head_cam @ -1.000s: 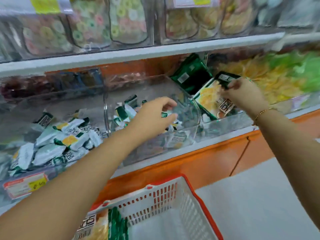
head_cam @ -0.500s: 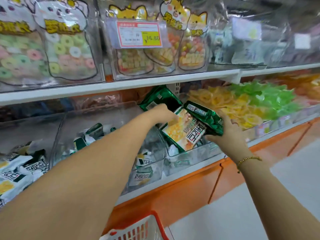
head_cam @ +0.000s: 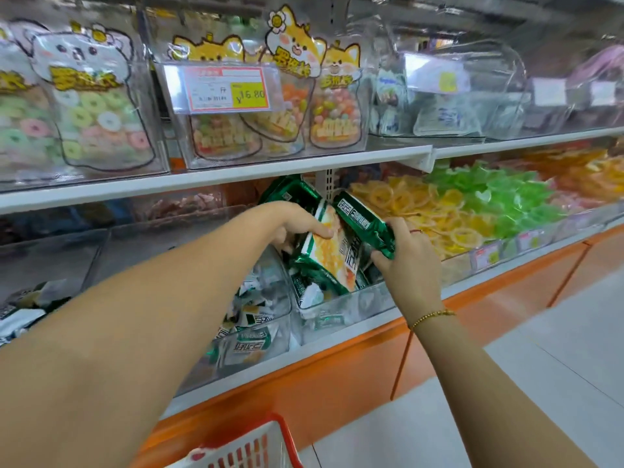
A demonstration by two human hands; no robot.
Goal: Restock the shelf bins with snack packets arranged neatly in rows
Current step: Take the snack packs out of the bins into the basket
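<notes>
A big green and white snack packet (head_cam: 332,256) stands tilted in a clear shelf bin (head_cam: 341,310) on the lower shelf. My left hand (head_cam: 297,224) grips its upper left edge, thumb on the front. My right hand (head_cam: 410,255) holds the packet's folded green top at the right. Another green packet (head_cam: 287,197) leans behind it at the back of the bin. The clear bin (head_cam: 256,339) to the left holds several small white and green packets.
A red and white shopping basket (head_cam: 250,447) sits at the bottom edge below the orange shelf base (head_cam: 337,369). Bins of yellow and green candy (head_cam: 472,207) fill the shelf to the right. Bagged sweets and a price tag (head_cam: 228,89) hang on the upper shelf.
My left hand left the small-packet bin and took hold of the big packet. Both hands now hold it more upright in the bin. The view swung up and right.
</notes>
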